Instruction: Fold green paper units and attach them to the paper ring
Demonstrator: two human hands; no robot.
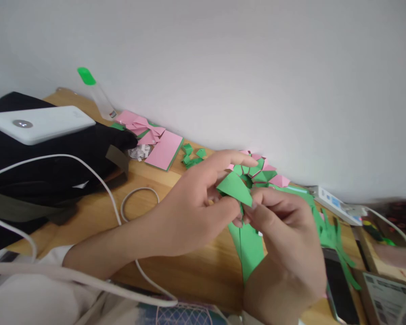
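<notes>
Between my two hands is a folded piece of green paper [236,187], held over the wooden table. My left hand [203,205] pinches it from the left, thumb below and index finger stretched out above it. The fingertips of my right hand [282,230] close on its lower right corner. Under my hands lies a larger green paper sheet [248,248], partly covered by my right hand. Just behind them sits a ring of folded green and pink paper pieces [269,174], its near side hidden by my hands.
Small green folded pieces [193,155] and a pink paper stack [165,150] lie near the wall. A white power bank [42,123] rests on a black bag [6,167] at left. White cables cross the left side. A phone [340,286] and power strip [336,205] are at right.
</notes>
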